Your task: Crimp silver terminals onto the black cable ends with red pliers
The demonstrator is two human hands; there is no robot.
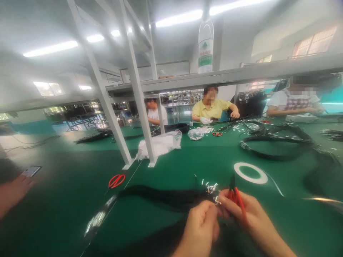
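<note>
My left hand is closed in a pinch at the right end of a bundle of black cables. What its fingertips hold is too small and partly hidden. Close against it, my right hand grips red-handled pliers, their dark jaws pointing up and away from me. The fingertips of both hands nearly meet. Several small silver metal pieces lie just beyond the fingers by the cable ends. The bundle's left end has a shiny, clear-looking wrap.
A white tape roll lies right of my hands. Red scissors lie left, near white shelf legs and a plastic bag. Coiled black cables lie right. Co-workers sit across; another person's hand is at far left by a phone.
</note>
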